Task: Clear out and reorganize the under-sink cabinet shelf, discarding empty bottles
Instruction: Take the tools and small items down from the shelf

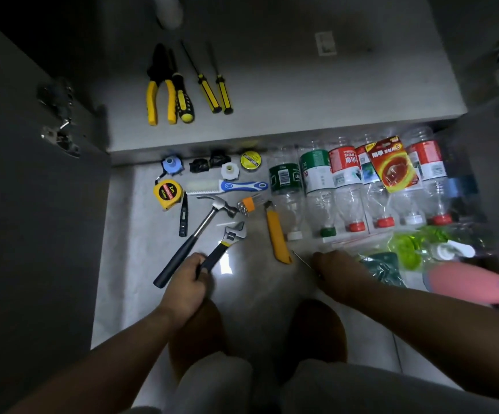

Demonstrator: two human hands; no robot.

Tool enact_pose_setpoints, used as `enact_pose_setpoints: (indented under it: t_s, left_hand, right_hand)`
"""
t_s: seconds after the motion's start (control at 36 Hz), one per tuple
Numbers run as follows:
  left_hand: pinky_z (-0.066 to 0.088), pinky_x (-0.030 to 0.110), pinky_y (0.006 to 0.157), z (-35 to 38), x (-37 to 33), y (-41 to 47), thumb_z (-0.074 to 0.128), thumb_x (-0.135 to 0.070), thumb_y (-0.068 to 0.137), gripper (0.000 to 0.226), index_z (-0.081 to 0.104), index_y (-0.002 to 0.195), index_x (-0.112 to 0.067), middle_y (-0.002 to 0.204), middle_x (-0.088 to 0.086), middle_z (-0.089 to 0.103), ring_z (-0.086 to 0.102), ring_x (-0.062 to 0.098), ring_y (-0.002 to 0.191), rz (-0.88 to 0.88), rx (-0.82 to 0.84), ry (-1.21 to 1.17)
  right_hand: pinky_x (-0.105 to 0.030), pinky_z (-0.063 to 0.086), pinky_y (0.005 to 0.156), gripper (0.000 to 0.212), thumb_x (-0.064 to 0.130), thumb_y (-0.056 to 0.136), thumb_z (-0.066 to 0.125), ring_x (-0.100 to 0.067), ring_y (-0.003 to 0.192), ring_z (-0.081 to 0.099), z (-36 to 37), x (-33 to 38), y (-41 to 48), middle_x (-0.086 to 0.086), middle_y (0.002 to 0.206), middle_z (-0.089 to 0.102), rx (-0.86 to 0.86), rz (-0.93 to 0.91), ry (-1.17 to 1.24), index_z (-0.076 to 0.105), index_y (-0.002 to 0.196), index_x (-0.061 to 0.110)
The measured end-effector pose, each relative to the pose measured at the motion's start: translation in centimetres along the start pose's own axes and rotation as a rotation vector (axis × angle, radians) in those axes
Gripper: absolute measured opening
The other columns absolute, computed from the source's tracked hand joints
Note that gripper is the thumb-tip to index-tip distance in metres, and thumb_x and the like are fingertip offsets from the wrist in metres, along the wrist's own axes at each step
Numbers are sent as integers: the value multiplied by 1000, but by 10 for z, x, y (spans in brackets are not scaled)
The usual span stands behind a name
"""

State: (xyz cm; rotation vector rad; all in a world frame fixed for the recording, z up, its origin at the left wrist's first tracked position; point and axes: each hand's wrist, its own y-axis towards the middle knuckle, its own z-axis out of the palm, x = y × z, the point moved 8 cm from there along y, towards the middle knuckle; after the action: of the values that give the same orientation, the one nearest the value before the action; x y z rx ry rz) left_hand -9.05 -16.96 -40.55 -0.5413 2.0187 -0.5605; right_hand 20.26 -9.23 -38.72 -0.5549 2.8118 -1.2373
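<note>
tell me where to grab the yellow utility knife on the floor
Take the yellow utility knife by its lower body, fingers across its width, coming from above. It lies flat with the blade end pointing away, and a white bottle cap crowds its right side at mid-length.

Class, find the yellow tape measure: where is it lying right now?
In the head view the yellow tape measure lies on the floor toward the left, next to the blue fitting and left of the blue-handled brush.
</note>
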Motion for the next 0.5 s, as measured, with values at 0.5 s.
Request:
enact_pose_setpoints:
  t_s: [0.5]
  left_hand:
    - [46,38,103,-14,-23,7,62,-6,90,43,59,131,-18,122,5,56,55,24,116,163,-100,291]
  right_hand:
    - [-36,51,72,17,19,91,62,-36,92,67,-19,-6,2,-16,97,68,-209,98,279,55,104,12]
